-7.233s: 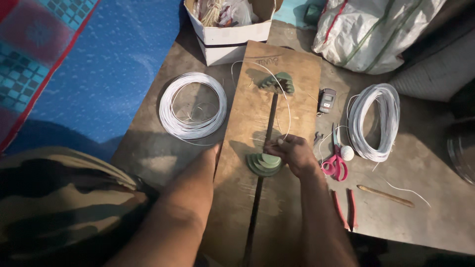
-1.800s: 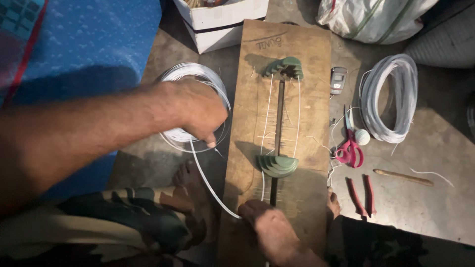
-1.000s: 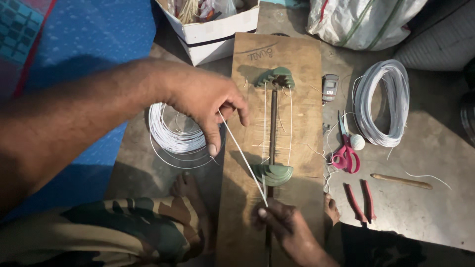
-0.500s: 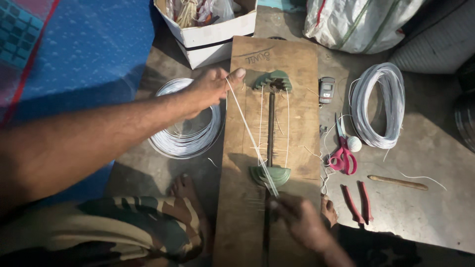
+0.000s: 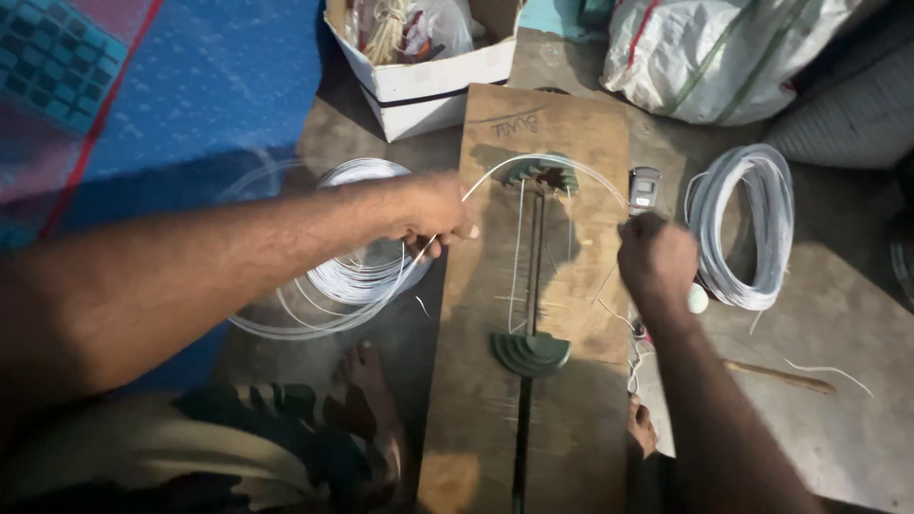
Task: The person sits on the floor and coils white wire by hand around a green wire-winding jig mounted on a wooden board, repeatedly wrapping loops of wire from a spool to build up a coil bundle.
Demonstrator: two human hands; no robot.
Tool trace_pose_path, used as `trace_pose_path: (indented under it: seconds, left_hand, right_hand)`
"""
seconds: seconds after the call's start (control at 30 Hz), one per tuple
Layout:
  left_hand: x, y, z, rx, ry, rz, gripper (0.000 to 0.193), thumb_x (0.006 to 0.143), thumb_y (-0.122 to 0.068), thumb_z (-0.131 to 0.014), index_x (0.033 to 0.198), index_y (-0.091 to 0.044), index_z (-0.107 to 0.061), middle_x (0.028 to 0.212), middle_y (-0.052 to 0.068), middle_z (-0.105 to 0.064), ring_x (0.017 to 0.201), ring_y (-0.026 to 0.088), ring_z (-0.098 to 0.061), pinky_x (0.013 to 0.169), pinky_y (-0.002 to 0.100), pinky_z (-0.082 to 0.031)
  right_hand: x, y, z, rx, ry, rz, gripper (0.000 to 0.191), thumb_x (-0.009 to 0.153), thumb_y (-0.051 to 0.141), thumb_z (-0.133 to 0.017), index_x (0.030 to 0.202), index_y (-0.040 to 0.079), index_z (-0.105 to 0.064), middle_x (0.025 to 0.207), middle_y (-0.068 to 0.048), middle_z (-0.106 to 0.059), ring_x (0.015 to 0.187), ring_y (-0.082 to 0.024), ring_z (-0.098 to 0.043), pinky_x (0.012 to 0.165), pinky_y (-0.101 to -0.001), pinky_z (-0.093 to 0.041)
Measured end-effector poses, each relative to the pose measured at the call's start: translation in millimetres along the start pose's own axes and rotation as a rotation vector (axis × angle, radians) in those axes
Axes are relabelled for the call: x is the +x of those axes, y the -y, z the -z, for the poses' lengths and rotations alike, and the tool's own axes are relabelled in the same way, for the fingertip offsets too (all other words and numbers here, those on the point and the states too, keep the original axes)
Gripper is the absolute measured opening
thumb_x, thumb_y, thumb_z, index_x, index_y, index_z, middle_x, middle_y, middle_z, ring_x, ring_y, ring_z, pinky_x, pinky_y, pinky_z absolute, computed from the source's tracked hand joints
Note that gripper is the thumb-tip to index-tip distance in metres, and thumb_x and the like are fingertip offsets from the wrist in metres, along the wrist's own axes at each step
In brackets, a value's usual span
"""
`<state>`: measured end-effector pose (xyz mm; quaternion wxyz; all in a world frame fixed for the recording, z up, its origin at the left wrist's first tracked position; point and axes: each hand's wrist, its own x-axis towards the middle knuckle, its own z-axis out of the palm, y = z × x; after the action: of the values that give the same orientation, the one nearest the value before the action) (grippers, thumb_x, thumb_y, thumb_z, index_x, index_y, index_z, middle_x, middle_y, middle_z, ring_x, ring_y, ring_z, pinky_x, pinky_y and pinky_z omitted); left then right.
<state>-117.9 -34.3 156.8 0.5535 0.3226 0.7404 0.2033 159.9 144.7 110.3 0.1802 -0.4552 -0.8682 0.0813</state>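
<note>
Your left hand [image 5: 433,211] pinches the white wire [image 5: 495,176] at the left edge of the wooden board [image 5: 495,409], grip closed on it. From there the wire arcs up over the upper green stepped former [image 5: 541,173] and down to your right hand [image 5: 655,262], fisted at the right edge; whether that fist clamps the wire cannot be told. The board's long axis runs away from you, lower former [image 5: 529,352] nearer.
</note>
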Motion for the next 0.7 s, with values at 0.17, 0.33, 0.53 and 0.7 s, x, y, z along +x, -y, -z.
trace_pose_path:
  seconds: [0.17,0.33,0.53,0.7]
  left_hand:
    - [-41.3,-32.6,29.8,0.777,-0.420,-0.414,0.016,0.089,-0.014,-0.067,0.101,-0.008,-0.076,0.091,0.018,-0.073,0.084,0.037,-0.072,0.071,0.050,-0.058]
    - [-73.9,-55.3,32.9,1.092,-0.629,-0.528,0.017,0.075,-0.008,-0.069,0.089,-0.007,-0.078,0.090,0.020,-0.073,0.084,0.039,-0.073,0.071,0.049,-0.058]
    - [-89.5,-54.9,22.9,1.353,-0.698,-0.774,0.012,0.078,-0.014,-0.068,0.081,-0.009,-0.078,0.081,0.015,-0.073,0.077,0.032,-0.074,0.063,0.045,-0.058]
    - [-92.2,-39.2,23.2,1.222,-0.706,-1.221,0.007,0.085,-0.013,-0.069,0.088,-0.008,-0.073,0.084,0.008,-0.070,0.087,0.027,-0.072,0.077,0.043,-0.058]
  right_hand:
    - [97.4,15.9,-29.3,0.275,0.276,-0.022,0.023,0.089,0.024,-0.073,0.096,0.002,-0.075,0.086,-0.022,-0.072,0.077,-0.041,-0.071,0.069,-0.0525,-0.057]
    - [158.5,64.4,-48.8,0.181,0.574,-0.052,0.019,0.085,0.021,-0.073,0.094,0.007,-0.079,0.085,-0.016,-0.075,0.078,-0.036,-0.075,0.072,-0.0492,-0.059]
    - [115.4,139.8,-73.9,-0.238,0.359,0.548,0.017,0.080,0.028,-0.075,0.086,0.013,-0.078,0.087,-0.017,-0.073,0.078,-0.038,-0.070,0.067,-0.0516,-0.055]
    - [-40.1,111.4,-20.7,-0.013,0.333,0.891,0.022,0.070,0.010,-0.064,0.092,0.006,-0.068,0.094,-0.016,-0.068,0.084,-0.036,-0.068,0.069,-0.0469,-0.056]
